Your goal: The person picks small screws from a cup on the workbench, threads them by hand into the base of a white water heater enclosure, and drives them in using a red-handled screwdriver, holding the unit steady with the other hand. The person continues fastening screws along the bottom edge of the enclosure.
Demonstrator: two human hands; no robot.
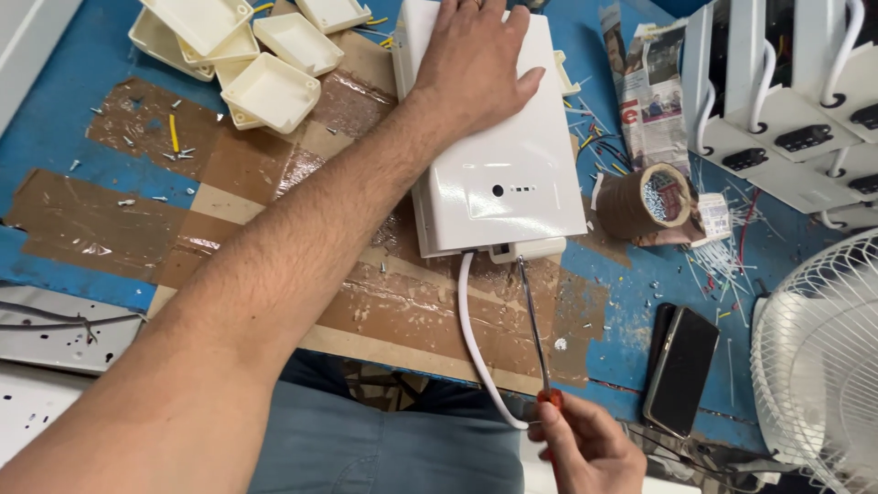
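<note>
My left hand lies flat on top of a white plastic box-shaped device that rests on a blue workbench, pressing it down. My right hand, at the lower edge of the view, grips the red handle of a long screwdriver. The screwdriver's tip reaches the near end of the device, at a small white fitting by the cable exit. A white cable leaves that end and curves down toward my right hand.
Several empty white plastic housings are piled at the top left. Brown tape patches cover the bench. A tape roll, newspaper, loose screws and wire offcuts lie to the right. A dark phone, a white fan and white chargers stand at the right.
</note>
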